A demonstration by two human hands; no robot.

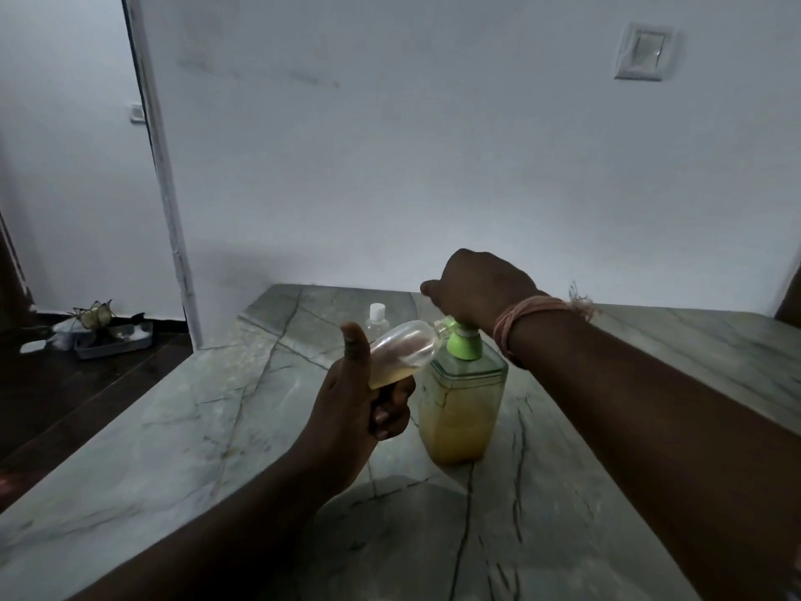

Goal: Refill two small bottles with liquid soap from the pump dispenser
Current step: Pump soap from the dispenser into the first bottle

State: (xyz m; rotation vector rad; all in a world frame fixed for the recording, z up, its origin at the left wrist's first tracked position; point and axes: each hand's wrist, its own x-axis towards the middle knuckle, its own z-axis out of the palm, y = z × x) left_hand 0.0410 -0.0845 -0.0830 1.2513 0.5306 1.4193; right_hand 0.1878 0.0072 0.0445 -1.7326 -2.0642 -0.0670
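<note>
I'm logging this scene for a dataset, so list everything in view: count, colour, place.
Pump dispenser: one, clear with green pump, yellow soap inside, on the table.
Small bottle: one, clear, tilted, mouth at the pump spout, some yellow soap inside.
Capped bottle: one, clear, white cap, behind on the table.
Table: one, grey-green marble.
Wall switch: one, white, upper right.
Tray: one, grey, on the floor, left.
Left hand: grips the small bottle.
Right hand: presses the pump; threads on the wrist.

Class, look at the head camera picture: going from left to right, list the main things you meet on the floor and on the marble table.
Grey tray on the floor → left hand → small bottle it holds tilted → pump dispenser → thread wristband on the right arm.
</note>
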